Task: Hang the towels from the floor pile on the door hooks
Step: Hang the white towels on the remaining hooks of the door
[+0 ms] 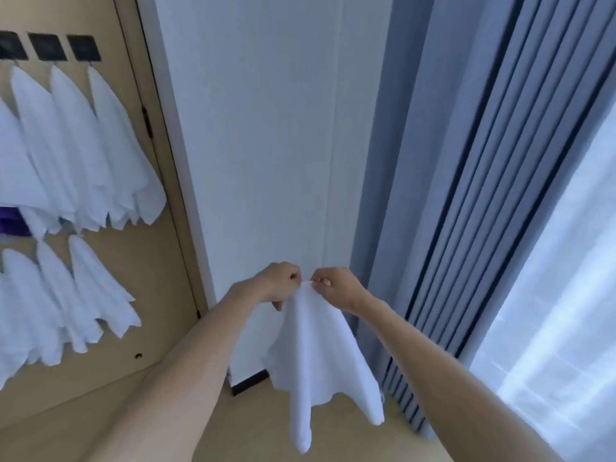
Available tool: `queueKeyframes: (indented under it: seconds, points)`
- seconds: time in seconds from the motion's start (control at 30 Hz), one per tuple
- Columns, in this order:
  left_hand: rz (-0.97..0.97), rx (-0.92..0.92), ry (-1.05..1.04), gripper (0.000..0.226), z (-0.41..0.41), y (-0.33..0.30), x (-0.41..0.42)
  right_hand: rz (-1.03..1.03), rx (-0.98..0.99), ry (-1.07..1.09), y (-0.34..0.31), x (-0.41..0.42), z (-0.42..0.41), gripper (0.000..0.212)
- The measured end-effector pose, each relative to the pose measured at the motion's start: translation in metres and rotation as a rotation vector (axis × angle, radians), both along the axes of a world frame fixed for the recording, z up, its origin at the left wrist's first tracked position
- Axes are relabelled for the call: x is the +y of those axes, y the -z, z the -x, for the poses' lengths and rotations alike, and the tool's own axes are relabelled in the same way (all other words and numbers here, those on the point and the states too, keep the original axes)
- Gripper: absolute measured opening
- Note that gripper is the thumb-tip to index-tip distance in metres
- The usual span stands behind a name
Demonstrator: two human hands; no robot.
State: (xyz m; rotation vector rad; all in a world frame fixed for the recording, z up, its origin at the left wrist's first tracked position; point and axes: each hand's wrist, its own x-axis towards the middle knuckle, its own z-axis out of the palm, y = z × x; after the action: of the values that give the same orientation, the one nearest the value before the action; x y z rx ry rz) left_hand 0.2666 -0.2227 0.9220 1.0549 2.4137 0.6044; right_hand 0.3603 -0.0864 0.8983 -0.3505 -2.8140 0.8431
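A white towel (320,355) hangs in front of me by one top corner. My left hand (281,283) and my right hand (336,286) meet at that corner, each pinching the cloth between thumb and fingers. The rest of the towel drapes down freely toward the floor. On the tan door (143,268) at the left, black square hooks (83,47) run along the top, and several white towels (110,145) hang from them in two rows. The floor pile is out of view.
A white wall panel (266,128) stands straight ahead, with a black baseboard strip (250,383) at its foot. Grey pleated curtains (483,161) fill the right, with a bright sheer window (566,311) beyond. A purple thing (10,220) shows at the left edge.
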Motion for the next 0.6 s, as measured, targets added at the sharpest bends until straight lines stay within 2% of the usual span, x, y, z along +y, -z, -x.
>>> queueKeyframes:
  seconds: [0.2, 0.33, 0.43, 0.6]
  points:
    - [-0.042, -0.034, -0.165, 0.025, 0.062, -0.012, -0.112, 0.139, 0.043, -0.15, 0.001, -0.1, 0.087, 0.02]
    - [-0.1, -0.043, -0.279, 0.025, 0.103, -0.018, -0.194, 0.119, 0.078, -0.238, 0.0, -0.176, 0.145, 0.019]
    - [-0.104, -0.042, -0.3, 0.017, 0.121, -0.022, -0.241, 0.134, 0.083, -0.296, -0.006, -0.22, 0.175, 0.02]
    - [-0.093, 0.075, -0.365, 0.018, 0.152, -0.041, -0.308, 0.092, 0.083, -0.398, -0.033, -0.286, 0.217, 0.042]
